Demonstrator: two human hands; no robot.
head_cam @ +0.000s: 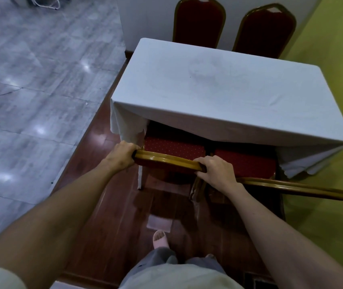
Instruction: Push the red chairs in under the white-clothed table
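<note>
A white-clothed table (229, 90) stands ahead of me. On its near side a red chair (174, 148) with a gold frame has its seat partly under the cloth. My left hand (122, 154) grips the left end of that chair's gold top rail. My right hand (216, 171) grips the rail's right end. A second red chair (247, 161) stands right beside it, seat partly under the table, its gold rail running off to the right. Two more red chairs (199, 19) (267, 30) stand at the table's far side, backs upright.
A yellow-green wall (333, 49) runs close along the table's right side. Dark red wood flooring (103, 184) lies under the table and me; grey marble tiles (30, 80) spread to the left. My foot in a pink slipper (160, 239) stands behind the chair.
</note>
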